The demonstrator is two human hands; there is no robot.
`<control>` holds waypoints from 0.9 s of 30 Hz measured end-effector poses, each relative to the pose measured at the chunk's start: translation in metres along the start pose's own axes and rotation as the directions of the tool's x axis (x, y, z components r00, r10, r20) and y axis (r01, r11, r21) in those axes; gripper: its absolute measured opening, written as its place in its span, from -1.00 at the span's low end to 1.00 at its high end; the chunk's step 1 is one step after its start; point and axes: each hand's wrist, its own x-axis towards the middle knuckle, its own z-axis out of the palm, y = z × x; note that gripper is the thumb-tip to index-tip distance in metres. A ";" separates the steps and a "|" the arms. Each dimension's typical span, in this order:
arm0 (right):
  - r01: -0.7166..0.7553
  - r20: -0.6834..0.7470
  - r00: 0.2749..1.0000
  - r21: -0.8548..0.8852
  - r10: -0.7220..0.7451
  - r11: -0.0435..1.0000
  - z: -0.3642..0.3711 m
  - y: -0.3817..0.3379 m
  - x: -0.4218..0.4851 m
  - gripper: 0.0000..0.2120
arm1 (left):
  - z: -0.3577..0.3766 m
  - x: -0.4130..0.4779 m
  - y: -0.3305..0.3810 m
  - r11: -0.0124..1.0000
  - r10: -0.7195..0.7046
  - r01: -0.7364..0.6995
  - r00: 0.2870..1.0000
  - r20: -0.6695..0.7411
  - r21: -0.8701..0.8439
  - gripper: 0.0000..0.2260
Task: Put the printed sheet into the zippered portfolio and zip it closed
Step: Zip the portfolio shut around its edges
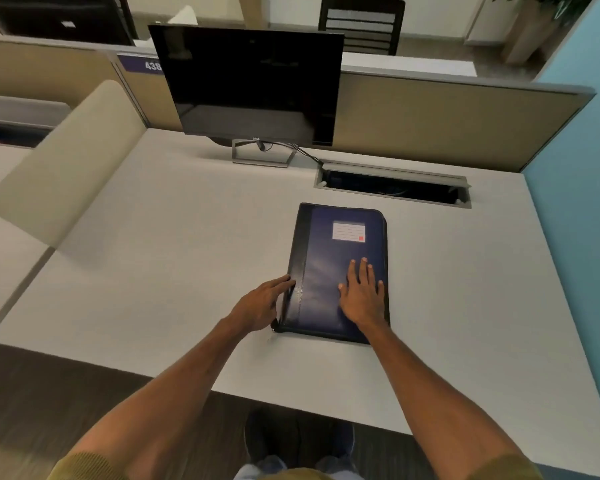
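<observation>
1. While the portfolio (336, 271) lies closed and flat on the desk (174, 258), near its front edge, both hands rest on it.
2. Right hand (362, 296) lies palm down on the cover's near right part, fingers spread and flat, gripping nothing.
3. Left hand (262, 303) sits at the left spine edge, fingertips touching the dark strip by the zipper; whether it pinches the pull I cannot tell.
4. A white label (349, 231) with a red mark shows on the cover's far half.
5. The sheet is not visible.
6. Behind stands a dark monitor (250, 84), and a cable tray (392, 187) opens in the desk just beyond the portfolio.
</observation>
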 end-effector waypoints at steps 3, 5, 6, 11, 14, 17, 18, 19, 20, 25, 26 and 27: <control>-0.012 -0.065 0.998 0.103 0.019 0.995 0.010 -0.016 -0.012 -0.30 | 0.002 -0.012 -0.009 1.000 0.016 -0.016 1.000 -0.004 -0.008 -0.22; -0.014 -0.113 0.993 0.182 0.035 0.983 0.021 -0.030 -0.024 -0.28 | 0.005 -0.018 -0.013 1.000 0.022 -0.022 1.000 0.009 -0.018 -0.22; -0.016 -0.148 0.988 0.192 0.045 0.981 0.029 -0.038 -0.031 -0.30 | 0.007 -0.020 -0.015 1.000 0.023 -0.023 1.000 0.010 -0.019 -0.25; 0.103 -0.406 0.914 0.218 -0.005 0.971 0.067 -0.071 -0.073 -0.76 | 0.011 -0.033 -0.026 0.999 0.029 -0.026 0.997 -0.067 0.034 -0.44; 0.126 -0.324 0.945 0.255 -0.038 0.959 0.086 -0.086 -0.092 -0.66 | 0.014 -0.042 -0.028 0.995 0.064 -0.060 0.997 -0.039 0.084 -0.50; 0.104 -0.197 0.978 0.181 -0.067 0.978 0.100 -0.098 -0.100 -0.59 | 0.020 -0.050 -0.032 0.986 0.117 -0.111 0.993 -0.035 0.123 -0.61; 0.094 -0.169 0.984 0.177 -0.063 0.980 0.103 -0.101 -0.101 -0.57 | 0.022 -0.051 -0.035 0.983 0.131 -0.124 0.990 -0.042 0.136 -0.67; 0.084 -0.151 0.987 0.181 -0.056 0.980 0.107 -0.103 -0.101 -0.57 | 0.025 -0.053 -0.037 0.980 0.143 -0.134 0.988 -0.053 0.149 -0.72; 0.072 -0.143 0.989 0.184 -0.046 0.980 0.109 -0.106 -0.101 -0.57 | 0.028 -0.054 -0.039 0.977 0.151 -0.139 0.986 -0.067 0.161 -0.76; -0.020 -0.174 0.982 0.287 0.073 0.958 0.113 -0.123 -0.105 -0.58 | 0.034 -0.055 -0.043 0.976 0.165 -0.144 0.979 -0.119 0.166 -0.79; -0.036 -0.180 0.979 0.316 0.097 0.948 0.112 -0.125 -0.106 -0.58 | 0.033 -0.055 -0.044 0.976 0.165 -0.145 0.979 -0.118 0.165 -0.79; -0.047 -0.183 0.976 0.339 0.114 0.940 0.112 -0.127 -0.108 -0.59 | 0.033 -0.054 -0.044 0.976 0.165 -0.146 0.980 -0.116 0.159 -0.79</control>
